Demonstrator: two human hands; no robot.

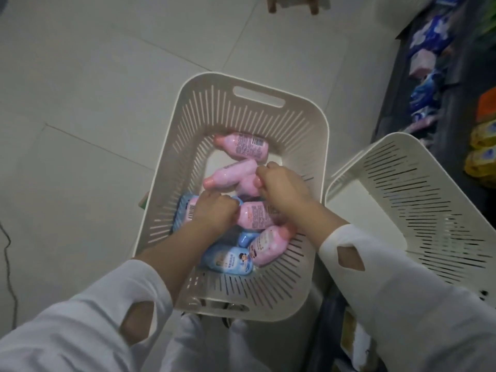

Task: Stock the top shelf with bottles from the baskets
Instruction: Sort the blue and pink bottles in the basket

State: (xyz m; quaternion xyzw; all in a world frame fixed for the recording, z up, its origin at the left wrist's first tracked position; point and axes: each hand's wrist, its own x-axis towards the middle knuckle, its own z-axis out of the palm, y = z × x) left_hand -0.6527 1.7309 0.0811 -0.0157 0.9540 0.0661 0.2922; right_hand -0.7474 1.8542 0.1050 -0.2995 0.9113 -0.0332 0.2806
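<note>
White sleeves fill the near edge, both arms reaching down into the slotted cream basket on the floor. Nearest in the pile, a blue cartoon-label bottle lies flat, and a speckled pink bottle lies right against it. Neither is being touched.

Now the hands! The left hand is knuckles-up, fingers curled over a barcoded blue bottle by the basket's left wall. It reads as a grip, though the fingertips are hidden underneath. Just right of it lies a label-up pink bottle. The right hand is clamped round the thick end of a held pink bottle, whose cap points left. One far pink bottle rests alone at the end, below the handle slot.

These look like small, stiff plastic bottles, probably light enough for one per hand. But they are smooth and rounded, so they could slip or roll. The sound hold is round the middle of the body, not the narrow cap. They lie jumbled and touching, so lifting one may shift its neighbours.

To the right, a second basket stands just beside the first, with no bottles showing inside. Beyond it is a dark shelf unit holding blue packs. Its top shelf is out of view, so both hands have a climb ahead. Farthest off, there is only pale tiled floor.
</note>
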